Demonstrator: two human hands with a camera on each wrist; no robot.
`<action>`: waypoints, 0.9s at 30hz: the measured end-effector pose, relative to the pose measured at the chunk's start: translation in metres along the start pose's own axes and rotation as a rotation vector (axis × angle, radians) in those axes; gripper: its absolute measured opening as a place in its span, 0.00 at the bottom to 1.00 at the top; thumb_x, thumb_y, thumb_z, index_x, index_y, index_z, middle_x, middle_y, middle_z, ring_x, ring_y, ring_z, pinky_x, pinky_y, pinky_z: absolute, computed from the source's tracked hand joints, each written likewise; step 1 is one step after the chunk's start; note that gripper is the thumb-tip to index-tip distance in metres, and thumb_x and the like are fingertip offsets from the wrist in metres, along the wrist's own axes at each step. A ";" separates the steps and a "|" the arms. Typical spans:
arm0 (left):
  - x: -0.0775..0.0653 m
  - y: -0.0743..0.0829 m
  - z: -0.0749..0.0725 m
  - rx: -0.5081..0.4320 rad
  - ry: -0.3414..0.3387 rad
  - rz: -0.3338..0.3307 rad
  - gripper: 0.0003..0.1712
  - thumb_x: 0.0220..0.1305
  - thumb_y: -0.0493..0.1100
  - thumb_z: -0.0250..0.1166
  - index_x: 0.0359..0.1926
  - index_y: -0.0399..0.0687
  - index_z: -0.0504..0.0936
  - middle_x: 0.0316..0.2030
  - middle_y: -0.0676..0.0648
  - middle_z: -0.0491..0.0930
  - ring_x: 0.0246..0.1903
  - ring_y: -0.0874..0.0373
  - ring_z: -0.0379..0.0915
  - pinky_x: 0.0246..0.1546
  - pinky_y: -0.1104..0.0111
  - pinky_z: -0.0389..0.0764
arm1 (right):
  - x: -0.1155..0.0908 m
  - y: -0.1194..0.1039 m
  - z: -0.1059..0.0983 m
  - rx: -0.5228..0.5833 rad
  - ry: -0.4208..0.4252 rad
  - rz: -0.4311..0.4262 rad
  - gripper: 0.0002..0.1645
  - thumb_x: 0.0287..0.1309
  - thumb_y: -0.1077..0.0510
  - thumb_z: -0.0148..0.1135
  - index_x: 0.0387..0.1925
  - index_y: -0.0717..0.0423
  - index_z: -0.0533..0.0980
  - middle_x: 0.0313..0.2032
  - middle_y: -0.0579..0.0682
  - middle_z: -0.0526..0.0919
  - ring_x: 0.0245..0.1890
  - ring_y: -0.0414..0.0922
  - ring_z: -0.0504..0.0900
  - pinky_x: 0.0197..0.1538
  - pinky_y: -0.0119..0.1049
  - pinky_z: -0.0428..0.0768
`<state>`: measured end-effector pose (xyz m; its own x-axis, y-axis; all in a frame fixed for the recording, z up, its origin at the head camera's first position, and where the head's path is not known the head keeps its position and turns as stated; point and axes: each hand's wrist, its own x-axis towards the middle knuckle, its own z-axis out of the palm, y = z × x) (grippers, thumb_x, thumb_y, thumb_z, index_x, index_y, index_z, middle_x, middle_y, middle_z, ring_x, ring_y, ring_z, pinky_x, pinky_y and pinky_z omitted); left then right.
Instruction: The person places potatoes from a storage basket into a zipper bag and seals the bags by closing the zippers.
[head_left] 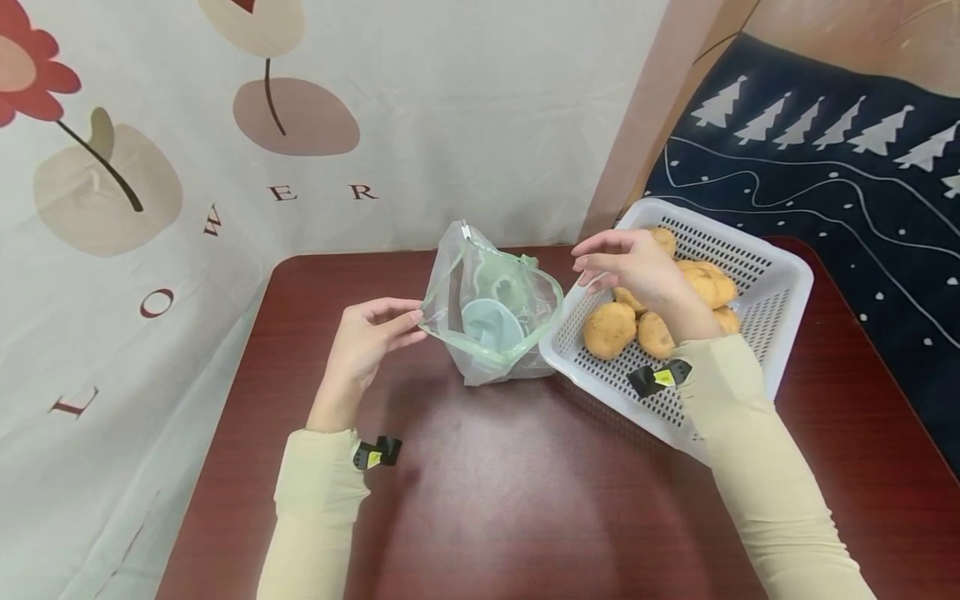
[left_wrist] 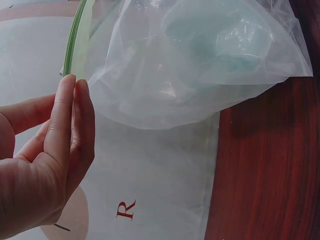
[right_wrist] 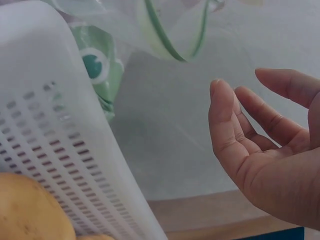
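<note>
A clear zip bag [head_left: 457,283] with a green zip edge stands on the table with its mouth spread open. Inside it shows a pale blue round thing [head_left: 492,327], and a green patch with a pattern lies behind that. My left hand [head_left: 366,342] pinches the bag's rim at its left side between thumb and fingers; the left wrist view shows the fingertips at the green zip strip [left_wrist: 72,47]. Over the near-left part of a white basket [head_left: 789,283] of potatoes hovers my right hand [head_left: 637,271], fingers loosely bent, nothing between them.
Several potatoes [head_left: 609,330] lie in the basket, which stands right of the bag, its corner close to it. Under both is a dark red table [head_left: 480,492]. A printed white curtain [head_left: 465,108] hangs behind, and a dark blue cloth with white trees [head_left: 825,167] at right.
</note>
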<state>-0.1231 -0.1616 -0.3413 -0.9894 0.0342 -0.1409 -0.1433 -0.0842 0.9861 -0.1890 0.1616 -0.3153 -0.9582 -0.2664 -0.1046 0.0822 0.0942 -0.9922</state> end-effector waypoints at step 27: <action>-0.001 -0.006 0.000 -0.005 0.003 -0.004 0.16 0.56 0.26 0.60 0.46 0.18 0.72 0.31 0.43 0.78 0.29 0.58 0.79 0.37 0.63 0.81 | -0.025 0.008 -0.092 -0.097 0.157 0.064 0.06 0.55 0.60 0.62 0.36 0.49 0.79 0.34 0.42 0.81 0.34 0.39 0.81 0.37 0.30 0.82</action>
<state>-0.1212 -0.1611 -0.3466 -0.9889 0.0314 -0.1452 -0.1475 -0.0892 0.9850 -0.1895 0.2578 -0.3146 -0.9835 -0.1045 -0.1478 0.1249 0.1998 -0.9718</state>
